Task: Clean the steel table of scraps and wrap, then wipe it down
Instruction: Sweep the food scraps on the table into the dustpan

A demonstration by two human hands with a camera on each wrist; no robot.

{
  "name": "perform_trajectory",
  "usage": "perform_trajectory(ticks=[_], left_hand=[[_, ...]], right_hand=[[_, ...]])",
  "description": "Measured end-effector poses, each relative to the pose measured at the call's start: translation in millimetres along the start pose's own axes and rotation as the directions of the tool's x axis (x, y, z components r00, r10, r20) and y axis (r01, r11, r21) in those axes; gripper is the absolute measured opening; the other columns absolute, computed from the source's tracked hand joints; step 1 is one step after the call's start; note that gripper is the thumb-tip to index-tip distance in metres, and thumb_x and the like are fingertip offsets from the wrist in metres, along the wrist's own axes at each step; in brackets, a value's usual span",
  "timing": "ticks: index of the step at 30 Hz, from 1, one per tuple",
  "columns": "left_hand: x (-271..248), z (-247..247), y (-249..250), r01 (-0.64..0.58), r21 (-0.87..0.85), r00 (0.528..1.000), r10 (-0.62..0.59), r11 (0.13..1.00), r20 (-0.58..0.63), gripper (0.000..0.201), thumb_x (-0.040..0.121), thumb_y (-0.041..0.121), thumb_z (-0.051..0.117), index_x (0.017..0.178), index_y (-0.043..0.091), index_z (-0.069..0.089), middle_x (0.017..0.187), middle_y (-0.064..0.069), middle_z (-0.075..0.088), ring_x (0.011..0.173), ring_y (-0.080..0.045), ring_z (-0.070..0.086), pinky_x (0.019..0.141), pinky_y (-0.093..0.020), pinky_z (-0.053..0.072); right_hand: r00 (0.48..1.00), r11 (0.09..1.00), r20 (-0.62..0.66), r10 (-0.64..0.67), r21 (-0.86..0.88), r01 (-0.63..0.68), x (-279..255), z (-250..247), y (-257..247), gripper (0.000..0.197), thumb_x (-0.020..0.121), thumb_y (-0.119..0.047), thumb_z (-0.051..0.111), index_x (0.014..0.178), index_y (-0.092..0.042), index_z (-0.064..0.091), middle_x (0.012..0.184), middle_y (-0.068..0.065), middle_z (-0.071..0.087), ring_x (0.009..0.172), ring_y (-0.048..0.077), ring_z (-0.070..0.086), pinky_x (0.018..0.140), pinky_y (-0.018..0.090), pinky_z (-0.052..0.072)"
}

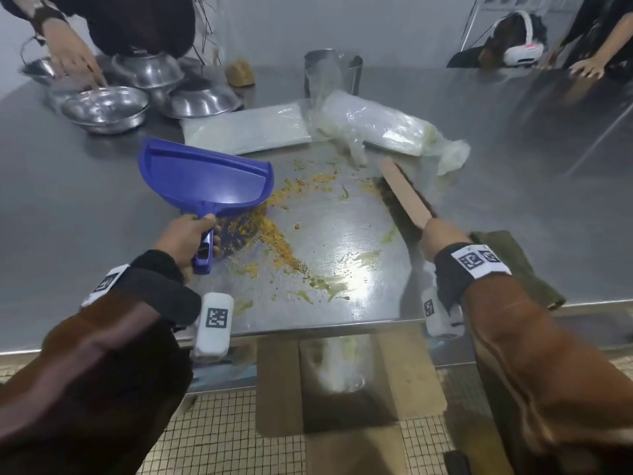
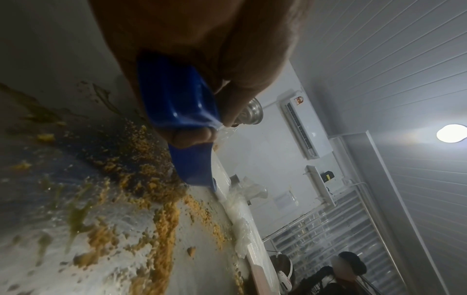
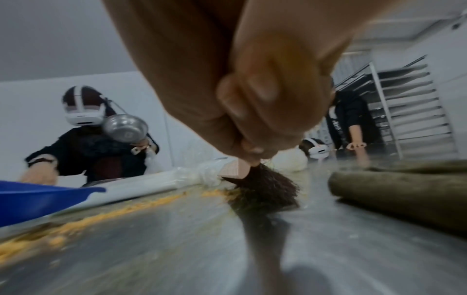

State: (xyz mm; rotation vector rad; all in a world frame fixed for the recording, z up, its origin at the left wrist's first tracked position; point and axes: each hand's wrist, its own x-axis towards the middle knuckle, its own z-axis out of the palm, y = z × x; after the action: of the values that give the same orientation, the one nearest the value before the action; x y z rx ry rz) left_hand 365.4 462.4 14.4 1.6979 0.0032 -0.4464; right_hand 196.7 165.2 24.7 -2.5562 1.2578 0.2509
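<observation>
Sweeping time: yellow scraps (image 1: pixel 274 231) lie strewn across the near middle of the steel table (image 1: pixel 85 200), so the left hand (image 1: pixel 186 240) wraps the blue dustpan (image 1: pixel 205 176) handle, pan tilted with one edge beside the crumbs to catch them. Right hand (image 1: pixel 442 236) grips the wooden brush (image 1: pixel 404 193), bristles down at the right, probably to push scraps leftward. Crumpled wrap (image 1: pixel 376 128) waits farther back; 1 folded cloth (image 1: pixel 513 265) sits right, likely for wiping.
</observation>
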Motion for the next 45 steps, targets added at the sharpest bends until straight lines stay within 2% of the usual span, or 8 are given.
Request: perform_trajectory(ticks=[5,10,14,19,26,32,42,45], left_hand=[[8.0,6.2,4.7,0.004,-0.025,1.000,-0.004,1.000,-0.003,0.025,0.098,0.016,0.040,0.074,0.011,0.046,0.068,-0.005,0.045,0.033,-0.001,0.047,0.038,-0.014,0.042],[17.9,5.0,12.7,0.007,-0.054,1.000,-0.008,0.999,-0.025,0.023,0.098,0.015,0.041,0.075,0.009,0.046,0.069,-0.007,0.045,0.033,-0.002,0.048,0.037,-0.014,0.042],[23.9,5.8,15.3,0.000,-0.055,0.999,-0.002,0.998,-0.039,0.021,0.097,0.015,0.042,0.077,0.009,0.047,0.069,-0.006,0.046,0.033,-0.002,0.048,0.037,-0.014,0.042],[29.8,6.5,14.2,0.011,0.028,0.999,-0.010,1.000,-0.048,0.019,0.097,0.019,0.045,0.081,0.008,0.050,0.070,-0.007,0.050,0.035,-0.003,0.050,0.054,-0.025,0.045],[29.6,9.0,17.7,0.024,0.019,0.998,-0.023,1.000,-0.051,0.019,0.097,0.018,0.043,0.080,0.013,0.048,0.072,-0.005,0.050,0.048,-0.008,0.052,0.041,-0.016,0.046],[31.7,9.7,23.5,0.034,0.010,0.998,-0.033,0.999,-0.060,0.020,0.098,0.019,0.042,0.080,0.013,0.049,0.072,-0.003,0.049,0.058,-0.012,0.048,0.048,-0.019,0.045],[30.8,8.7,25.0,0.061,0.013,0.993,-0.059,0.998,-0.099,0.020,0.098,0.019,0.042,0.080,0.013,0.049,0.075,-0.005,0.049,0.062,-0.016,0.046,0.061,-0.026,0.042],[28.4,11.3,26.2,0.069,0.004,0.993,-0.069,0.998,-0.093,0.018,0.098,0.018,0.041,0.082,0.014,0.049,0.074,-0.004,0.048,0.062,-0.014,0.045,0.061,-0.025,0.042]], right_hand=[[0.990,0.990,0.054,-0.133,-0.038,0.135,-10.2,27.6,-32.5,0.032,0.096,-0.009,0.041,0.126,0.001,0.044,0.120,0.019,0.060,0.107,0.032,0.060,0.075,0.033,0.041],[0.943,0.937,0.089,-0.321,-0.116,0.330,-13.0,14.7,-49.3,0.039,0.093,-0.006,0.042,0.132,-0.002,0.041,0.121,0.020,0.057,0.109,0.033,0.058,0.075,0.032,0.042],[0.954,0.952,-0.028,-0.298,-0.078,0.295,18.8,-12.9,-62.8,0.037,0.091,-0.004,0.045,0.128,0.000,0.046,0.121,0.021,0.058,0.109,0.035,0.058,0.077,0.032,0.042],[0.977,0.971,0.048,-0.208,-0.109,0.212,63.1,-25.1,-80.6,0.039,0.090,-0.007,0.054,0.126,0.004,0.051,0.124,0.021,0.059,0.112,0.033,0.058,0.087,0.034,0.045],[0.983,0.975,0.093,-0.157,-0.143,0.169,81.3,-18.7,-86.5,0.044,0.088,-0.011,0.058,0.130,0.003,0.049,0.127,0.019,0.058,0.114,0.033,0.058,0.094,0.035,0.046],[0.950,0.929,0.072,-0.304,-0.197,0.313,59.7,-1.8,-73.5,0.039,0.091,-0.008,0.048,0.129,-0.002,0.044,0.114,0.015,0.061,0.088,0.029,0.057,0.070,0.030,0.040],[0.988,0.984,0.075,-0.132,-0.113,0.140,92.5,-19.7,-78.3,0.041,0.092,-0.005,0.050,0.131,0.004,0.045,0.128,0.020,0.056,0.116,0.034,0.056,0.092,0.036,0.045],[0.975,0.957,0.079,-0.208,-0.189,0.220,78.6,-5.9,-66.3,0.042,0.091,-0.005,0.049,0.133,0.002,0.041,0.123,0.020,0.058,0.110,0.033,0.058,0.081,0.038,0.045]])
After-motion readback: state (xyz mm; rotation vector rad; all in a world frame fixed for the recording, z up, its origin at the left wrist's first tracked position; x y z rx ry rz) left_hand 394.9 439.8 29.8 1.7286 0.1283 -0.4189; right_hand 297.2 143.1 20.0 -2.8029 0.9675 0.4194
